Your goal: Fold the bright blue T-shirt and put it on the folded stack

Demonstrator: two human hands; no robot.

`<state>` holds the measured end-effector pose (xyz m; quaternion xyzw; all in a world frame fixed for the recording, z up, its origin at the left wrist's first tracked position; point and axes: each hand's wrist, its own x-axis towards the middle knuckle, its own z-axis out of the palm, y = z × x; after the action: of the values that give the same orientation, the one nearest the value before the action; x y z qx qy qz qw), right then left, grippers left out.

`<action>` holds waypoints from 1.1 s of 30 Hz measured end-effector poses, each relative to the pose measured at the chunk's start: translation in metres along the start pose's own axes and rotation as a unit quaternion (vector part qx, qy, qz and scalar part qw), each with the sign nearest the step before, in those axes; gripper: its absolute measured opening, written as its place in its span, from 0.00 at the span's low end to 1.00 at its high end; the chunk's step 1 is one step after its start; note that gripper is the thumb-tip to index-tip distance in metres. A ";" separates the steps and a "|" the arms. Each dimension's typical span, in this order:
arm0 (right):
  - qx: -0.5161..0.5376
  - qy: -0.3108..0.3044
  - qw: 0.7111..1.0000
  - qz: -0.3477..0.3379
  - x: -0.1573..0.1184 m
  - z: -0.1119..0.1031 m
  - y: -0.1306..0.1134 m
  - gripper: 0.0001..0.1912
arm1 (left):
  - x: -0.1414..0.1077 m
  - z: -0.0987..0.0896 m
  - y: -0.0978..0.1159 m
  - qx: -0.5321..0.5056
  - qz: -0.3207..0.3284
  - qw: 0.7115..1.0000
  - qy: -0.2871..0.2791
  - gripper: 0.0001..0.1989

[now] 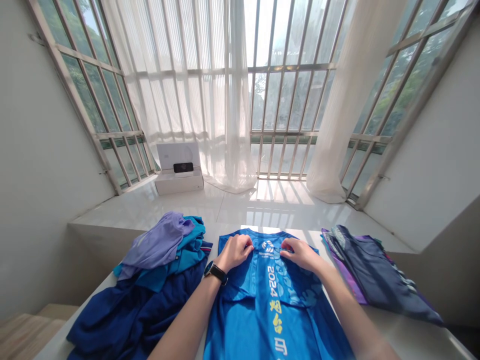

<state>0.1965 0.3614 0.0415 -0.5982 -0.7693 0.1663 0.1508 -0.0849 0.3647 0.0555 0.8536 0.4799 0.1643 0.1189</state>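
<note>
A white surface [407,334] carries a rumpled heap of clothes [150,280] at left, a blue shirt [243,320] laid out in the middle and folded clothes [382,275] at right; a white box [180,182] stands on the ledge [225,207] behind.

Strong daylight is admitted through the barred window [287,100]; bar shadows are cast below, highlights are washed out, and edges are stretched.

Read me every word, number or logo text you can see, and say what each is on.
"2024": white, on the blue shirt.
"台": yellow, on the same shirt; the yellow character above it is too stylized to read surely.
Shirt, small print under the logo: too small.
Shirt, white lettering lowest down: unclear.
White box: marks too faint.
</note>
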 end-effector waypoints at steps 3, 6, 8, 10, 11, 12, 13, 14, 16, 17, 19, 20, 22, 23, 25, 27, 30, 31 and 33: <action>-0.003 0.001 1.000 -0.004 0.000 0.003 0.003 0.07 | -0.001 0.001 0.000 0.009 -0.029 0.999 0.018 0.09; -0.005 0.005 1.000 -0.006 0.000 0.004 0.005 0.07 | -0.004 0.002 0.005 0.030 -0.052 0.998 0.024 0.09; -0.006 0.008 1.000 -0.006 0.001 0.005 0.006 0.06 | -0.005 0.002 0.008 0.044 -0.065 0.997 0.023 0.09; -0.006 0.012 1.000 -0.007 0.001 0.006 0.006 0.07 | -0.006 0.001 0.011 0.056 -0.075 0.995 0.022 0.10; -0.007 0.014 1.000 -0.008 0.001 0.006 0.005 0.07 | -0.006 0.000 0.011 0.061 -0.079 0.995 0.022 0.11; -0.007 0.016 1.000 -0.009 0.001 0.006 0.005 0.07 | -0.006 -0.001 0.010 0.065 -0.082 0.994 0.020 0.11; -0.008 0.017 1.000 -0.010 0.000 0.007 0.005 0.07 | -0.006 -0.002 0.009 0.069 -0.085 0.994 0.018 0.12; -0.008 0.019 1.000 -0.011 0.000 0.007 0.004 0.08 | -0.006 -0.004 0.006 0.073 -0.088 0.993 0.014 0.12; -0.007 0.020 1.000 -0.011 -0.001 0.006 0.004 0.09 | -0.005 -0.009 -0.001 0.083 -0.094 0.992 0.006 0.13; -0.006 0.020 1.000 -0.011 -0.001 0.006 0.004 0.10 | -0.005 -0.012 -0.005 0.089 -0.099 0.991 0.002 0.14; -0.003 0.019 1.000 -0.009 -0.001 0.005 0.006 0.11 | -0.006 -0.018 -0.015 0.102 -0.110 0.989 -0.004 0.15; -0.001 0.018 1.000 -0.007 -0.001 0.004 0.007 0.11 | -0.007 -0.021 -0.020 0.106 -0.114 0.988 -0.008 0.14; 0.001 0.018 1.000 -0.005 -0.001 0.001 0.009 0.10 | -0.008 -0.026 -0.028 0.110 -0.119 0.987 -0.021 0.12; 0.002 0.017 1.000 -0.004 -0.002 -0.001 0.010 0.09 | -0.008 -0.028 -0.032 0.109 -0.119 0.986 -0.028 0.11; 0.003 0.016 1.000 -0.002 -0.003 -0.006 0.011 0.08 | -0.009 -0.032 -0.036 0.104 -0.118 0.987 -0.042 0.09; 0.007 0.016 1.000 -0.001 -0.006 -0.011 0.010 0.09 | -0.009 -0.035 -0.037 0.097 -0.113 0.988 -0.049 0.09; 0.014 0.016 1.000 -0.004 -0.009 -0.016 0.008 0.10 | -0.008 -0.036 -0.037 0.088 -0.108 0.989 -0.049 0.09; 0.016 0.015 1.000 -0.005 -0.010 -0.017 0.007 0.10 | -0.008 -0.036 -0.036 0.085 -0.106 0.990 -0.048 0.09; 0.017 0.013 1.000 -0.006 -0.010 -0.017 0.006 0.09 | -0.008 -0.035 -0.035 0.081 -0.104 0.990 -0.045 0.10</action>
<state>0.2119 0.3540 0.0538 -0.5932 -0.7677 0.1711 0.1716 -0.1305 0.3771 0.0739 0.8123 0.5721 0.0730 0.0869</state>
